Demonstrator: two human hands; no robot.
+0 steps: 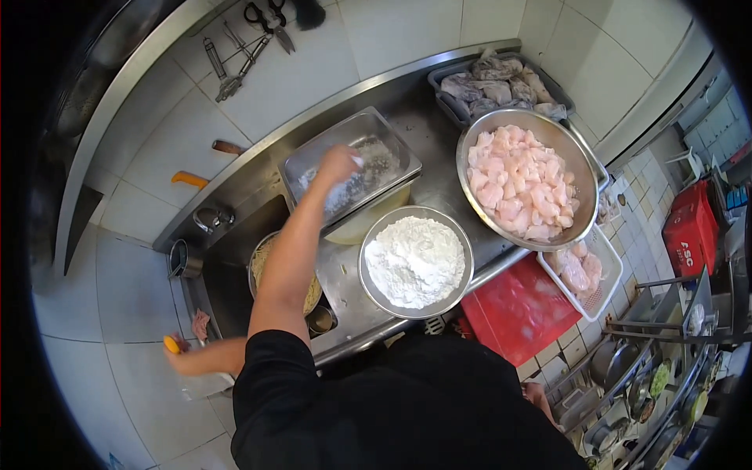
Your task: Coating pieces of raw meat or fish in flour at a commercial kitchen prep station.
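Observation:
My left hand (338,163) reaches far forward into a rectangular steel tray (399,149) dusted with white powder. Its fingers are curled over the powder, and the grip is blurred. In front of the tray stands a round steel bowl of white flour (415,261). To the right, a bigger steel bowl (565,149) is heaped with pale pink raw meat pieces (518,184). My right hand (540,398) hangs low by my black clothing, mostly hidden. A thinner bare forearm (207,356) shows at the lower left, its hand on a small orange thing (171,344); whose arm it is I cannot tell.
Under my arm, a sink holds a pan of pale strands (262,258). At the back right is a grey bin of bagged items (501,78). A white basket with meat (583,274) rests on a red crate (513,309). Tongs and scissors (251,47) hang on the tiled wall.

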